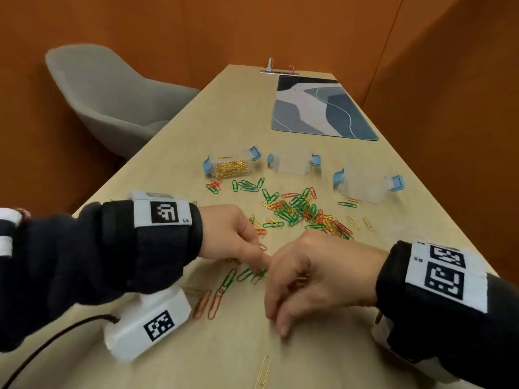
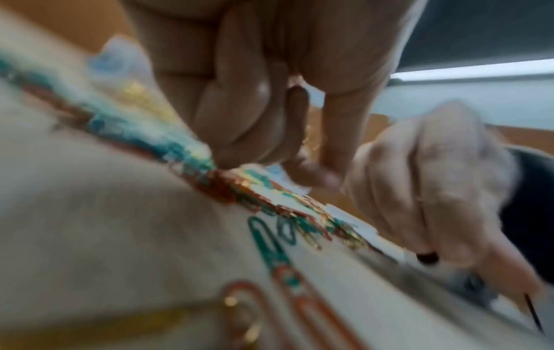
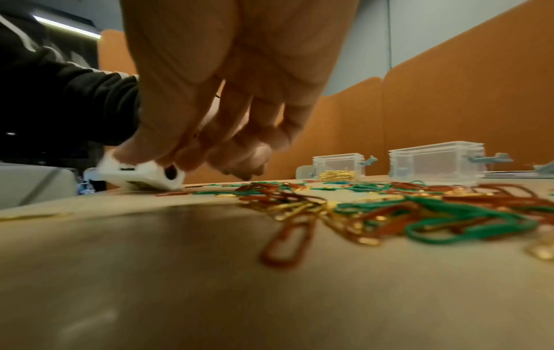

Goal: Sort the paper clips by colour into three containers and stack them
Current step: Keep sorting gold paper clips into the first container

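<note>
Both hands low over the scattered paper clips [image 1: 297,211] — sorting under way.

My left hand [image 1: 233,234] has fingers curled, seemingly pinching clips I cannot make out; my right hand [image 1: 314,273] hangs loosely curled, holding nothing I can see; mixed clips lie mid-surface [image 1: 309,355], gold ones in the left container [image 1: 230,167] — two more containers [image 1: 292,164] stand toward the right edge.

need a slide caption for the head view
Both hands pick at mixed paper clips; gold ones fill one container of three.
</note>
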The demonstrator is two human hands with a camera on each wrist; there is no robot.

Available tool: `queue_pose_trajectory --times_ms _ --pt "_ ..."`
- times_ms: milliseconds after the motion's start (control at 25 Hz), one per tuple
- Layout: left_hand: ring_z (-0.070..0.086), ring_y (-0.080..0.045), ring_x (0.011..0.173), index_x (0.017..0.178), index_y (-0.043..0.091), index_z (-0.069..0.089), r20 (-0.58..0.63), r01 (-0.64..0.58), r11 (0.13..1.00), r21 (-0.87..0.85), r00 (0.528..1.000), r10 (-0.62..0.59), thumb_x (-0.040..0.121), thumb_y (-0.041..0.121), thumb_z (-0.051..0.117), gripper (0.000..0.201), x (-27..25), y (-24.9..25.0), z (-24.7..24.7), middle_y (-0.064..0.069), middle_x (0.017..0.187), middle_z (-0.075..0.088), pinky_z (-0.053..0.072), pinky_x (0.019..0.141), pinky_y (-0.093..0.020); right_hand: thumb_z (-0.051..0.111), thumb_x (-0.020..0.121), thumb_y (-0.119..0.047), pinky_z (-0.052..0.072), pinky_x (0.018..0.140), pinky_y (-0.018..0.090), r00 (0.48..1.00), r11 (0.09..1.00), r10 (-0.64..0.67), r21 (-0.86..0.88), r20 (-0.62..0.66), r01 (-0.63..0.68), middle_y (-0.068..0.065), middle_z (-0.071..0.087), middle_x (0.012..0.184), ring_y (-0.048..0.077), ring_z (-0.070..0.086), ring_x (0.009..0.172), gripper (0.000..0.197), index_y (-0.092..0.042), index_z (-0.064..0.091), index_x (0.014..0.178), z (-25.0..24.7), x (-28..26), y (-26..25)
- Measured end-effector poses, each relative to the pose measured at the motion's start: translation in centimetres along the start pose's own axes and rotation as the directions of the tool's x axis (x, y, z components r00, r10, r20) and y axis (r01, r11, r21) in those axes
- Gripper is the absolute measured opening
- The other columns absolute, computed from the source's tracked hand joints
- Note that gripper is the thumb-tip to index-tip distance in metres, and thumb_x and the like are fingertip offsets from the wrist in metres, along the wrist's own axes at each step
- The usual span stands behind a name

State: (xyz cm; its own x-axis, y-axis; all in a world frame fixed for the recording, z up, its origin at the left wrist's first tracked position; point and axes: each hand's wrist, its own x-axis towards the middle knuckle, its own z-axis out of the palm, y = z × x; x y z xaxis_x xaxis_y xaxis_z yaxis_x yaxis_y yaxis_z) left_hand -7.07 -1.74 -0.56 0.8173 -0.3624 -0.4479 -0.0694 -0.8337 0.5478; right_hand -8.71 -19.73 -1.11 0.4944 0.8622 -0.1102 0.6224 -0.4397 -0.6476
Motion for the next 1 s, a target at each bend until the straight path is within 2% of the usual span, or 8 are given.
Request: queue_pose_trajectory --times_ms 80,160,320,480,640,720,840,1000 --pt "0.056 -0.002 0.066 0.076 0.027 0.075 -0.037 -0.125 0.971 0.205 0.990 0.136 0.077 0.036 0.070 0.011 -0.4 -0.1 0.3 0.008 0.073 0.069 0.049 0.073 -0.022 0.081 0.067 -0.027 0.051 0.074 0.038 0.992 0.999 0.019 0.043 0.122 -0.025 -0.004 0.069 0.084 0.014 0.061 0.076 0.021 -0.021 0.076 0.087 0.8 0.0 -0.5" --pt "0.051 -0.004 0.061 0.076 0.026 0.074 -0.008 -0.143 0.964 0.224 0.989 0.148 0.081 0.039 0.065 0.017 -0.3 -0.2 0.5 0.006 0.068 0.065 0.046 0.065 -0.020 0.082 0.067 -0.026 0.051 0.074 0.037 0.984 1.000 -0.006 0.019 0.176 0.003 -0.003 0.067 0.086 0.012 0.060 0.078 0.024 -0.021 0.076 0.089 1.2 0.0 -1.1" --pt "0.026 -0.006 0.031 0.053 0.016 0.048 0.131 0.117 0.938 -0.325 0.988 -0.078 0.086 0.040 0.055 0.041 0.2 -0.4 -0.8 0.007 0.039 0.034 0.021 0.032 -0.011 0.078 0.072 -0.024 0.048 0.069 0.028 0.968 0.991 -0.063 -0.097 0.243 0.088 -0.003 0.065 0.089 0.009 0.059 0.079 0.019 -0.018 0.076 0.091 1.9 0.4 -2.2" --pt "0.037 -0.006 0.027 0.051 0.012 0.048 0.230 0.152 0.808 -0.570 0.973 -0.021 0.077 0.036 0.065 0.039 -0.1 -2.2 -3.1 -0.002 0.047 0.048 0.024 0.026 -0.011 0.069 0.081 -0.024 0.048 0.068 0.029 0.962 0.980 0.036 -0.196 0.269 0.018 -0.002 0.064 0.089 0.011 0.057 0.079 0.010 -0.018 0.073 0.088 2.0 0.4 -2.7" --pt "0.040 -0.005 0.035 0.062 0.017 0.067 0.313 0.093 0.897 -0.432 0.948 0.053 0.053 0.053 0.081 0.039 -1.7 -4.4 -4.3 0.003 0.049 0.048 0.031 0.032 -0.014 0.060 0.081 -0.019 0.047 0.068 0.027 0.979 0.956 0.123 -0.286 0.162 -0.073 -0.006 0.061 0.080 0.012 0.054 0.073 0.008 -0.019 0.066 0.086 1.9 0.3 -2.8" --pt "0.033 -0.007 0.040 0.064 0.025 0.070 0.243 -0.004 0.987 -0.160 0.969 0.044 0.040 0.068 0.077 0.050 -2.6 -5.8 -4.3 0.008 0.047 0.041 0.031 0.042 -0.018 0.056 0.082 -0.017 0.044 0.071 0.023 0.990 0.948 0.141 -0.285 -0.018 -0.140 -0.012 0.054 0.075 0.007 0.048 0.071 0.012 -0.022 0.062 0.090 1.3 0.4 -2.6" --pt "0.027 -0.013 0.049 0.066 0.042 0.071 0.155 -0.096 0.990 0.100 0.985 0.080 0.050 0.048 0.085 0.022 -3.6 -6.8 -3.6 0.005 0.047 0.033 0.027 0.051 -0.017 0.049 0.086 -0.013 0.046 0.080 0.028 0.964 0.922 0.166 -0.315 -0.208 -0.227 -0.011 0.053 0.086 0.005 0.044 0.077 0.027 -0.024 0.063 0.106 0.5 0.6 -1.7" --pt "0.033 -0.012 0.051 0.060 0.052 0.065 0.079 -0.166 0.965 0.202 0.985 0.153 0.059 0.033 0.085 0.027 -3.8 -7.0 -2.5 0.001 0.051 0.040 0.029 0.051 -0.013 0.042 0.088 -0.011 0.048 0.081 0.034 0.943 0.858 0.270 -0.396 -0.196 -0.328 0.001 0.060 0.099 0.017 0.057 0.092 0.032 -0.018 0.063 0.112 0.5 0.9 -0.9"
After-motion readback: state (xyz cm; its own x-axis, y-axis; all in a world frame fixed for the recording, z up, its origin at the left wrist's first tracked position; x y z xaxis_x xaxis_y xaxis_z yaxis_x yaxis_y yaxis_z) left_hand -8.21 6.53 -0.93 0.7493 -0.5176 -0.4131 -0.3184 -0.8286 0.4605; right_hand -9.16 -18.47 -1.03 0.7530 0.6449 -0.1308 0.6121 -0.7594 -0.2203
